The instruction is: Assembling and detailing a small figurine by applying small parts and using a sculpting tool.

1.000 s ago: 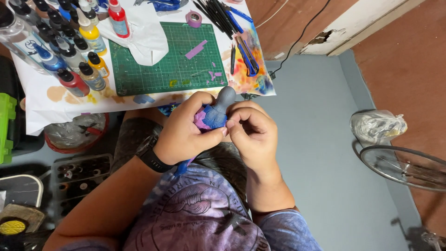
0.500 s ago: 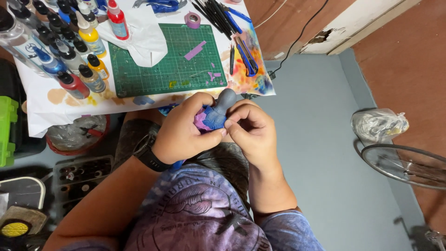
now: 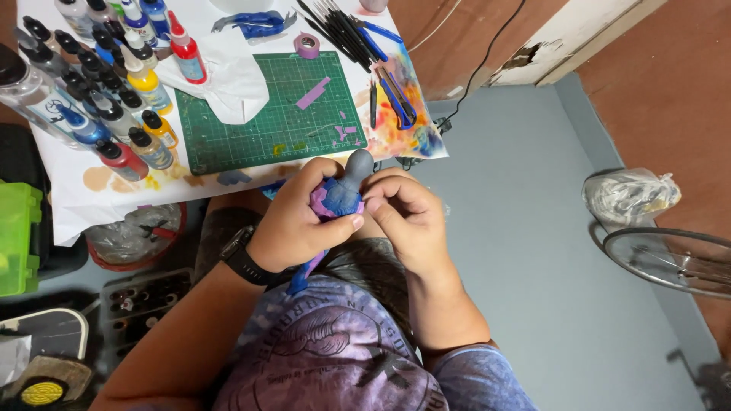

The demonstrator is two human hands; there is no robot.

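One desk under white paper stands far left over a grey floor. On it lie one green cutting mat and a crowd of paint bottles, too many to count. Two hands hold one blue and purple figure near the desk's edge: the left hand wraps it, while the right hand pinches its side. Since before, hardly anything has moved.

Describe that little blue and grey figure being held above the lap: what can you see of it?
The small blue figure with a grey rounded head looks like moulded plastic or resin, with purple patches, perhaps tape, on its body. It points head-first toward the green cutting mat. The left hand wraps around its body; the right hand touches its side with its fingertips. A blue-purple part sticks out below the left hand.
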